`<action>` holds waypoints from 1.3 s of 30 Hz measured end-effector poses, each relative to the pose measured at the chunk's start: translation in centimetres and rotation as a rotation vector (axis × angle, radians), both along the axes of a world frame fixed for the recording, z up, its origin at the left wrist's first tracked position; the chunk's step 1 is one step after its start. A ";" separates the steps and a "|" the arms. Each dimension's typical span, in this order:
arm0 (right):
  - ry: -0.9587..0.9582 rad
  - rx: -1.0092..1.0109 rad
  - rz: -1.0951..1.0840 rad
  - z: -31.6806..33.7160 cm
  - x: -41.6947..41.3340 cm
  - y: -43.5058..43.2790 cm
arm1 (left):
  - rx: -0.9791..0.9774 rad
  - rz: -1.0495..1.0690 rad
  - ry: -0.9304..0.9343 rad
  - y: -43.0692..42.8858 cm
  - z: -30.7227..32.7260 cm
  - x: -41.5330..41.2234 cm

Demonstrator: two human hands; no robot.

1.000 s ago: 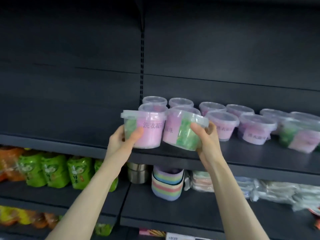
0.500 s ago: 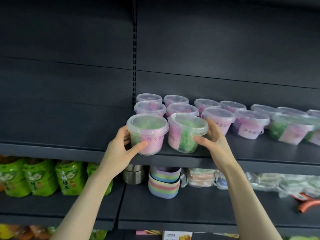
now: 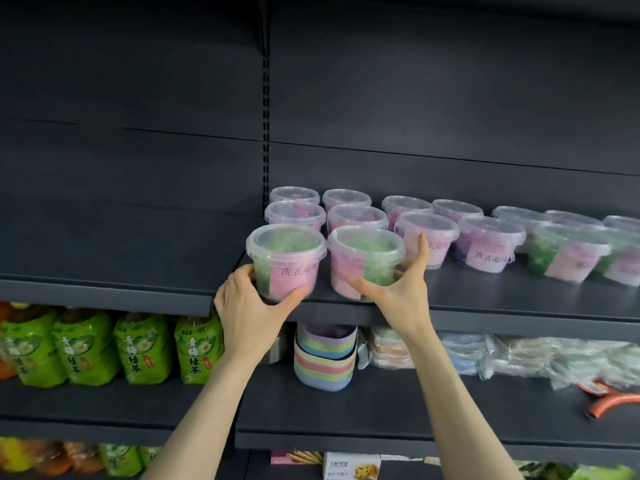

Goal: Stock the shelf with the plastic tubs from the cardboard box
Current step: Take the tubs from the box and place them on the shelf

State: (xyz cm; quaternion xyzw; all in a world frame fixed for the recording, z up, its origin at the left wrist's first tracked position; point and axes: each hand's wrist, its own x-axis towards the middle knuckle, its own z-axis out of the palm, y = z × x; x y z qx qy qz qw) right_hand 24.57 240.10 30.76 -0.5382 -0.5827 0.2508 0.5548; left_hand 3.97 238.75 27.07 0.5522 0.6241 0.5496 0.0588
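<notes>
- Dark grey shelf of a store rack.
- Nearest: left hand, fingers and thumb curled round left tub, upright at the shelf's front edge by its left corner.
- Right hand, thumb and spread fingers cupping right tub, just beside the first.
- Behind: rows of lidded tubs toward the back edge.

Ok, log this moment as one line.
left hand: grips left tub | right hand: grips right tub | tubs: upright at shelf front

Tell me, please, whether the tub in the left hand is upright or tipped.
Upright: the tub in the left hand stands on the shelf, lid level on top.
</notes>
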 end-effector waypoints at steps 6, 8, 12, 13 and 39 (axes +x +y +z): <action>-0.071 -0.033 0.096 0.3 0.0 -0.1 | -0.001 0.030 0.035 -0.3 -0.3 0.2; -0.107 -0.016 0.044 0.2 -0.6 -0.1 | -0.010 0.074 0.064 -0.1 -0.4 0.4; -0.073 -0.052 0.103 -0.2 0.1 0.1 | 0.024 0.080 0.034 0.2 -0.8 0.4; -0.100 -0.057 0.109 -0.2 0.0 0.1 | 0.037 0.076 0.017 0.2 -0.9 0.4; -0.540 -0.234 -0.102 0.0 -1.7 0.4 | -0.099 0.193 0.169 0.6 -0.6 0.8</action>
